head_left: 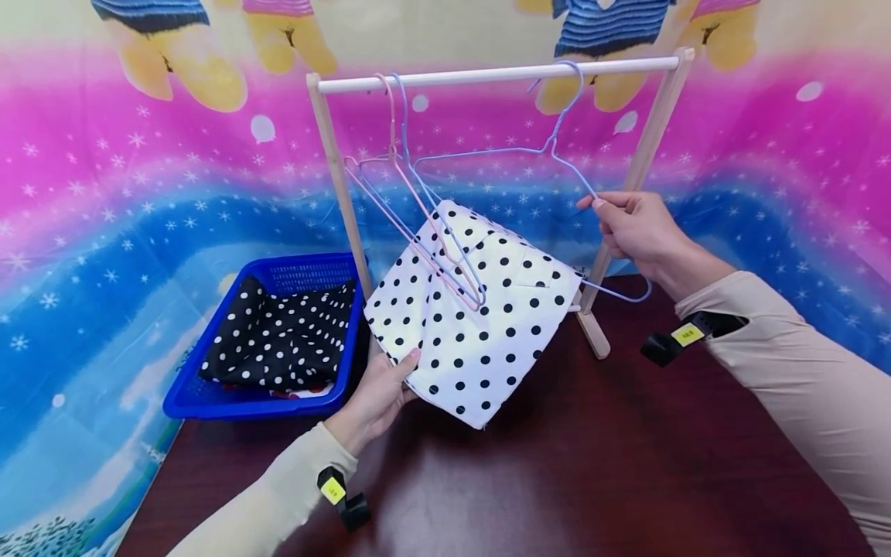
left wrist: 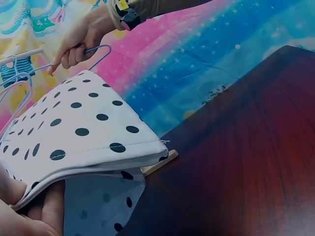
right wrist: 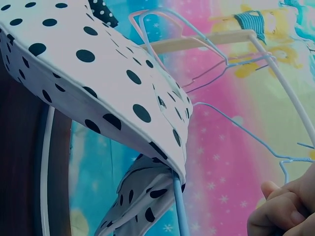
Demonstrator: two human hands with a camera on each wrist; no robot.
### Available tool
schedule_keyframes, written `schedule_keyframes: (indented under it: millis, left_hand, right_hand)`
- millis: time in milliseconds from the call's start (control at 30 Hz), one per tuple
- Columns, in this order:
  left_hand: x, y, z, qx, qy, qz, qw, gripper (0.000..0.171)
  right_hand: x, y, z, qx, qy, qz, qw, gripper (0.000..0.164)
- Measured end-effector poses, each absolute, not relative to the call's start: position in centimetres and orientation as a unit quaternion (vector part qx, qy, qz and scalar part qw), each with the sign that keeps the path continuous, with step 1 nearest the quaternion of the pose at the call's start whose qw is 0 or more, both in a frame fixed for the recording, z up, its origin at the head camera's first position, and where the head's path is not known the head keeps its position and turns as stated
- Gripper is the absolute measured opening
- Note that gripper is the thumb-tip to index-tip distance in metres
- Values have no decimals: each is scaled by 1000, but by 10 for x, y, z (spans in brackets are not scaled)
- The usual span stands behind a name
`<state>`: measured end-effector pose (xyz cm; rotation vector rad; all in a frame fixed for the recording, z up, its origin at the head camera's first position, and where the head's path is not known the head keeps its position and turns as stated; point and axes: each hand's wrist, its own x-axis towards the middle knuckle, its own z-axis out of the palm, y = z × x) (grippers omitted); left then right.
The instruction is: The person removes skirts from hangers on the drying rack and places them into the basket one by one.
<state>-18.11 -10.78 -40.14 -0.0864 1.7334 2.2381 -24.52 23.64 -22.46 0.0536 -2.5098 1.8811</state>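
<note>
A white cloth with black polka dots (head_left: 480, 340) is draped over the lower bar of a blue wire hanger (head_left: 554, 141), whose hook sits on the rack's rail. My left hand (head_left: 376, 398) pinches the cloth's lower left edge, thumb on top and fingers underneath in the left wrist view. At the hanger's right shoulder, my right hand (head_left: 643, 232) pinches the wire between thumb and fingers. The right wrist view shows the cloth's folded layers (right wrist: 142, 201) hanging around the blue bar.
A wooden rack (head_left: 487, 75) stands on the dark red table (head_left: 557, 480). A pink hanger (head_left: 392, 116) and another blue hanger (head_left: 404, 116) hang at its left, overlapping the cloth. Left of the rack, a blue basket (head_left: 182, 406) holds a black cloth with white dots (head_left: 285, 340).
</note>
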Motion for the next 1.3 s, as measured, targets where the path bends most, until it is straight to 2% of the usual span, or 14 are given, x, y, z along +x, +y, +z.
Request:
schedule_keyframes:
  millis: [500,1300]
  left_hand:
    - [-180,-121,-395,-27,609,780,141,34]
    - [-183,-146,-383,-18,629,760,162,28]
  right_hand:
    - [-247,237,-224,18,-798,603,-6,28]
    - [-246,250,-221,24,-816,577,-4,23]
